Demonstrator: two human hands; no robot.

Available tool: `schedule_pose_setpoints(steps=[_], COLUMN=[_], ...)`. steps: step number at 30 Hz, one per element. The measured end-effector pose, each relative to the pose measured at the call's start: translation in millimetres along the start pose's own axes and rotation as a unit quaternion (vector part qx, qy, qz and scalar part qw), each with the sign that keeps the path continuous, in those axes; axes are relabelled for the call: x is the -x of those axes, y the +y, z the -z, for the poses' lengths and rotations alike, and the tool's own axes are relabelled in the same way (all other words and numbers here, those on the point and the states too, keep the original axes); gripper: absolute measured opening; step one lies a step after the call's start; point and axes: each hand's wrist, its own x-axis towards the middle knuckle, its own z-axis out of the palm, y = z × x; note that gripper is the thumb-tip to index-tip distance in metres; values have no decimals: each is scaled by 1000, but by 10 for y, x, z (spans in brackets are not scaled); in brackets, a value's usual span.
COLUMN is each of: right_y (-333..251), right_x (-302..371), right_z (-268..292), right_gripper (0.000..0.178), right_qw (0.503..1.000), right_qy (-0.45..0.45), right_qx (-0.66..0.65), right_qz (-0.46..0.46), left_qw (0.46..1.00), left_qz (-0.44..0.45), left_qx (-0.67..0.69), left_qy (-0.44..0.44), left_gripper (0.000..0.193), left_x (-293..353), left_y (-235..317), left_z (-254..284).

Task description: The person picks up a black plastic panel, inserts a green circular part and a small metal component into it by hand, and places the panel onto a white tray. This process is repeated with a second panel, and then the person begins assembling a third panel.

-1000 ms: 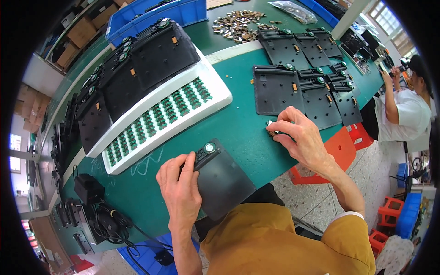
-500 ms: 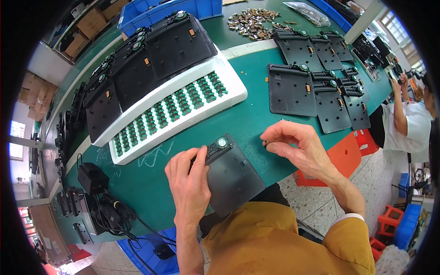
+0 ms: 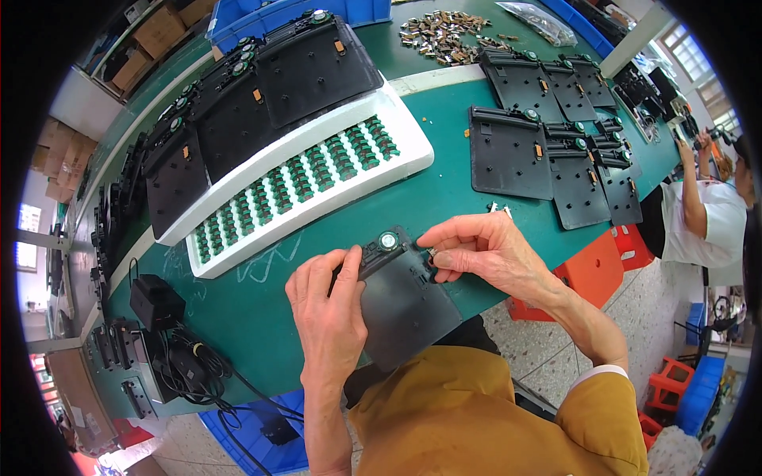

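A flat black plastic panel (image 3: 403, 313) lies at the table's near edge in front of me, a round green-and-silver part (image 3: 388, 241) at its top. My left hand (image 3: 327, 305) grips the panel's left edge, thumb and fingers closed on it. My right hand (image 3: 496, 255) is at the panel's upper right edge. Between its thumb and forefinger it pinches a small metallic piece (image 3: 432, 252), mostly hidden by the fingertips, whose kind I cannot make out.
A white foam tray (image 3: 413, 151) holds rows of green round parts, with black panels (image 3: 317, 75) leaning behind it. More panels (image 3: 510, 155) lie at the right. Small metal pieces (image 3: 444, 36) are heaped at the back. Cables (image 3: 194, 365) lie left; a person (image 3: 698, 206) works far right.
My right hand has moved left with the small piece, from above the table to the panel's upper right edge. My left hand keeps its grip on the panel.
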Motion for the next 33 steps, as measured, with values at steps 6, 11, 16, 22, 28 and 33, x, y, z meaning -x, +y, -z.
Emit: schedule_pose_setpoints(steps=[6,11,16,22,28,33], right_y=[17,0,-12,-18,-2,13], right_x=[-16,-19,-19,-24,-18,6], right_z=[3,8,0,3,-5,-40], right_gripper=[22,22,22,21,23,25], right_qw=[998,999,999,999,999,999], right_qy=[-23,-25,-25,-26,-35,-32], right_qx=[-57,-42,-16,-22,-20,0], right_qz=[-5,-10,-13,-28,-15,0], left_qw=[1000,1000,1000,1000,1000,1000], left_qz=[1,2,4,-3,-2,-4], left_qx=[-5,-6,-5,-2,-5,-5], left_qy=[-1,-1,-2,3,3,8], left_gripper=[43,43,43,43,43,43], left_x=[5,6,-1,-5,-10,-4], left_y=[2,3,14,10,21,17], left_z=[24,10,17,23,28,20])
